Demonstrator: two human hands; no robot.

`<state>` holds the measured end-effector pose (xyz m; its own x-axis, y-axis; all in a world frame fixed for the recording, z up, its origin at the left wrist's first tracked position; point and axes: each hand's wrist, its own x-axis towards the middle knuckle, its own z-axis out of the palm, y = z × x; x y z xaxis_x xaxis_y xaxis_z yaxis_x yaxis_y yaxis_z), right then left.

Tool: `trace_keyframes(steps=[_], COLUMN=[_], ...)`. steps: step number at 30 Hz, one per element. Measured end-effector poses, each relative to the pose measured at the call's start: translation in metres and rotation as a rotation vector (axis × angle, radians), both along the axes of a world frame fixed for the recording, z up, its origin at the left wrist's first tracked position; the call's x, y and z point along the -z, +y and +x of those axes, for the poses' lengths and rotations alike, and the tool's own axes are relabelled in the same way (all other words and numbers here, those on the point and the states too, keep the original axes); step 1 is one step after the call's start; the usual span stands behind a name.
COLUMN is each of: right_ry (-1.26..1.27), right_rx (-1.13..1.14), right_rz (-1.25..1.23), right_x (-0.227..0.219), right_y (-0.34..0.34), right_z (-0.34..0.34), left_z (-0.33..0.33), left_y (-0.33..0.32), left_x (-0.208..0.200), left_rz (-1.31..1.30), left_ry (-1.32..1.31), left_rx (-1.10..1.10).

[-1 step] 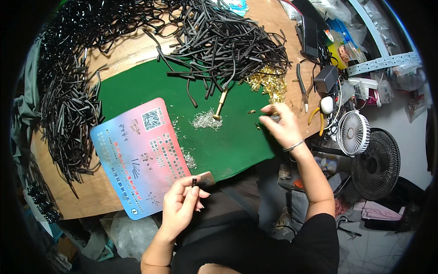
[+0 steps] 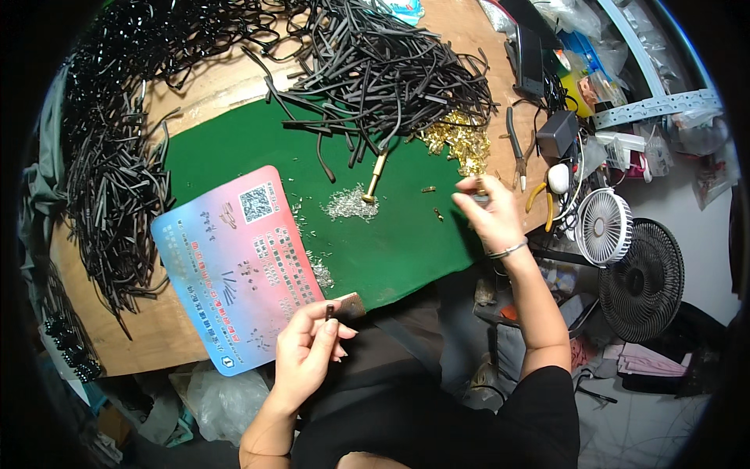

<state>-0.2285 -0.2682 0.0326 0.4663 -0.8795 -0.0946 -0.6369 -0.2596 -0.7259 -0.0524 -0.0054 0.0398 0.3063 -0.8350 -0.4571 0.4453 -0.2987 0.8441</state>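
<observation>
My left hand (image 2: 306, 348) pinches a small dark piece (image 2: 330, 313) between thumb and forefinger, just off the near edge of the green mat (image 2: 406, 250). Its exact kind is too small to tell. My right hand (image 2: 498, 221) is over the mat's right side, fingers curled around a small gold-coloured piece (image 2: 482, 187) that is partly hidden. Beyond it lies a heap of gold-coloured metal parts (image 2: 461, 141), and two loose gold pieces (image 2: 428, 189) rest left of the hand. A screwdriver with a brass-coloured handle (image 2: 375, 178) lies by a pile of tiny silvery screws (image 2: 350, 205).
Dark eyeglass temples (image 2: 383, 70) heap at the back, with more (image 2: 109, 211) at the left. Black eyeglass frames (image 2: 180, 39) pile at the far left. A pink-and-blue printed card (image 2: 234, 273) overlaps the mat. Pliers (image 2: 516, 148), yellow-handled cutters (image 2: 539, 207) and a white fan (image 2: 605, 227) stand right.
My right hand has shifted slightly to the right, with the gold-coloured piece at its fingers. My left hand stays nearly still with the dark piece; the view has moved slightly.
</observation>
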Motion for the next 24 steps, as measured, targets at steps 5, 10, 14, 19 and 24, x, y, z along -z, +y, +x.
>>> trace_keyframes(steps=[5, 10, 14, 19, 24], right_ry=[-0.007, 0.158, 0.069, -0.195, -0.204], right_rx=[-0.023, -0.122, -0.198, -0.870, -0.859], right_rz=[0.108, -0.149, 0.110, 0.296, 0.443], right_x=[0.010, 0.015, -0.011, -0.049, -0.037], right_y=[0.020, 0.025, 0.026, 0.066, 0.077], right_z=[-0.011, 0.002, 0.016, 0.049, 0.076], left_z=[-0.005, -0.012, -0.001, 0.011, 0.017], left_y=[-0.012, -0.019, -0.013, -0.015, -0.002], left_x=[-0.001, -0.004, -0.003, -0.019, -0.025], left_rz=[0.049, 0.005, 0.032, 0.059, 0.069], left_ry=[0.101, 0.074, 0.226, 0.318, 0.285], left_rx=[0.032, 0.155, 0.093, 0.239, 0.185])
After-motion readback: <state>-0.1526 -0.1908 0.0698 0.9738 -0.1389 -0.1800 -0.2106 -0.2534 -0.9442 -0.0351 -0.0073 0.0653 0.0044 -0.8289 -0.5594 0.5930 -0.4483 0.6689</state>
